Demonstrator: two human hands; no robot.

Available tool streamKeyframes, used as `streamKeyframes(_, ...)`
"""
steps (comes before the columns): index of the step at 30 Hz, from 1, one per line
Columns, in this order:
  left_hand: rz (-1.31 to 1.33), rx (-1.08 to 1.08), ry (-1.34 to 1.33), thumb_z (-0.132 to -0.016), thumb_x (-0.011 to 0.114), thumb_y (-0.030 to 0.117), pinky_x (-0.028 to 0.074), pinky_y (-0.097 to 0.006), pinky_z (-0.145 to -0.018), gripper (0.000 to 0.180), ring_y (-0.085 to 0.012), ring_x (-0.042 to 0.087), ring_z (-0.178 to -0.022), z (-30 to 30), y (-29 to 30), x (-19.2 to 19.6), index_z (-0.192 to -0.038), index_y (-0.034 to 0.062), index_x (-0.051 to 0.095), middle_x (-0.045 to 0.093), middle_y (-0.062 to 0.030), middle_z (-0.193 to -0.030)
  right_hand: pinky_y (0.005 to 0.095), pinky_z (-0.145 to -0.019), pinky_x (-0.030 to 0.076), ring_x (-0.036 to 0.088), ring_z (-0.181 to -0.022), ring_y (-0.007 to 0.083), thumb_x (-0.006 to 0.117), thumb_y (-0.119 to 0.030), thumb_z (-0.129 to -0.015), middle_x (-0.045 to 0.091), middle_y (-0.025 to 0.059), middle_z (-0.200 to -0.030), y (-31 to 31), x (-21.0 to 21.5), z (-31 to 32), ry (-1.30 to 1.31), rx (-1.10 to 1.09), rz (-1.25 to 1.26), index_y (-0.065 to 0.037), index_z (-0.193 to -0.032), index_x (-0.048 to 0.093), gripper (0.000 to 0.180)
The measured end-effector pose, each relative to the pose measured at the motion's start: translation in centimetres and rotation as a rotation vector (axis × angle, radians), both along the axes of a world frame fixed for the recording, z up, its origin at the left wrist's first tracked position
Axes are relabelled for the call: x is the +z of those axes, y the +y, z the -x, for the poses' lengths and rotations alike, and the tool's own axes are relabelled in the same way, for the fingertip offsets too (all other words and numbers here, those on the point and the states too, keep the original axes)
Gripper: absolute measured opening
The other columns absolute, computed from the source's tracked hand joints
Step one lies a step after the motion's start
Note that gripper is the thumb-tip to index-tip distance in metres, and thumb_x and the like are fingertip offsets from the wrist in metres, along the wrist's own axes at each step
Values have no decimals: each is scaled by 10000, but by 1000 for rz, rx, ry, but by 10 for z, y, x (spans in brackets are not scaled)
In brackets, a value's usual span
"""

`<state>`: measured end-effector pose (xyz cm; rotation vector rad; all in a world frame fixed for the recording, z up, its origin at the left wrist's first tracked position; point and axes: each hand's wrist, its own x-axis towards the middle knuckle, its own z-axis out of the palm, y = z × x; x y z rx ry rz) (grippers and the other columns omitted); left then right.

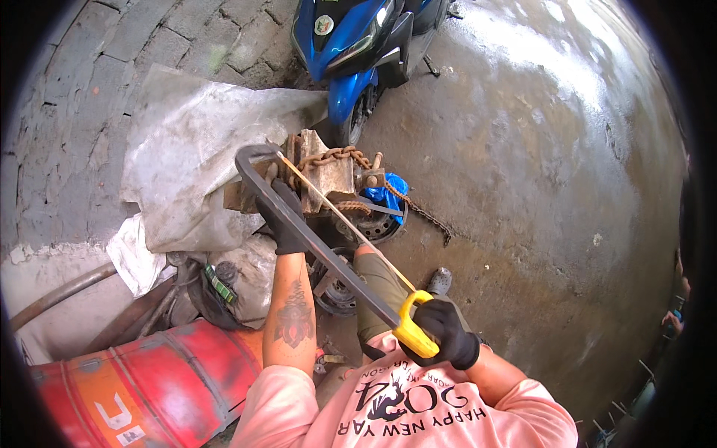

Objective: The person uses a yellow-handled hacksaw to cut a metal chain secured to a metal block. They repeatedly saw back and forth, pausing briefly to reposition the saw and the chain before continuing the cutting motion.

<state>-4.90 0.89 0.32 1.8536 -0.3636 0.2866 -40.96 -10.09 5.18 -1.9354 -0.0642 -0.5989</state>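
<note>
My right hand (pixel 446 328), in a black glove, is closed round the yellow handle of a hacksaw (pixel 328 257). The saw's dark frame slants up and left from the handle, and its thin blade stretches along the right side. Against the left side of a rusty bench vise (pixel 328 179) is my left hand (pixel 285 224), also in a black glove. The saw frame crosses over that hand and hides most of its fingers, so I cannot see what they grip. The blade's far end lies close to the vise jaws. A rusty chain (pixel 328 157) is wrapped round the vise.
Ahead stands a blue motor scooter (pixel 347 97). Wheel rims (pixel 336 291) and a blue plastic bag (pixel 388 196) lie around the vise's base. A grey sheet (pixel 179 172) covers ground at left. A red drum (pixel 172 381) lies at lower left, beside sacks (pixel 250 276).
</note>
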Motion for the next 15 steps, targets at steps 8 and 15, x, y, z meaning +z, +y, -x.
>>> streamKeyframes(8, -152, 5, -14, -960, 544, 92, 540, -395, -884, 317, -301, 694, -986, -26, 24, -36, -1169, -112, 668, 714, -250, -1107, 411, -749, 551, 684, -834, 406, 831, -185, -719, 704, 188, -969, -5, -4, -146, -117, -10, -82, -47, -1134, 693, 459)
streamKeyframes(15, -134, 69, -24, -983, 526, 60, 492, -424, -1018, 306, -351, 673, -1102, -9, 1, -11, -1214, -68, 681, 712, -235, -1188, 419, -767, 558, 694, -799, 384, 840, -127, -716, 705, 153, -938, -12, 14, -152, -132, 0, -77, -15, -1148, 667, 479)
